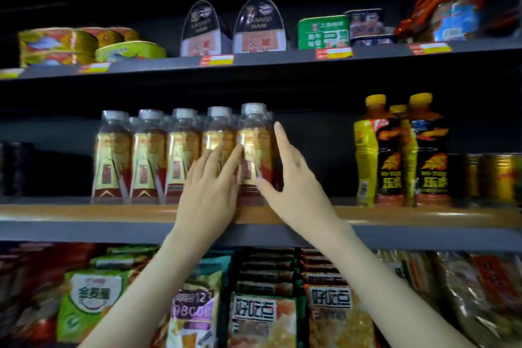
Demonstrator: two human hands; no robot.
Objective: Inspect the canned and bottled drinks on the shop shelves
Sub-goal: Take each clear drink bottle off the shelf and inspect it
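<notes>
A row of several clear bottles with white caps and gold-and-red labels stands on the middle shelf (84, 213). Both hands are at the rightmost bottle (252, 133). My left hand (210, 186) lies flat with fingers straight, fingertips against that bottle's label and covering the lower part of the bottle beside it. My right hand (293, 175) is open at the bottle's right side, thumb touching its lower front, fingers extended upward along its flank without closing. Further right stand yellow-capped black-and-yellow drink bottles (429, 150) and gold cans (491, 178).
The top shelf (268, 61) carries flat fish tins (67, 46), canned ham (258, 27), a green meat tin (323, 32) and a red packet (443, 13). Snack bags (93, 299) and biscuit packs (262, 316) fill the shelf below. A dark gap separates the two bottle groups.
</notes>
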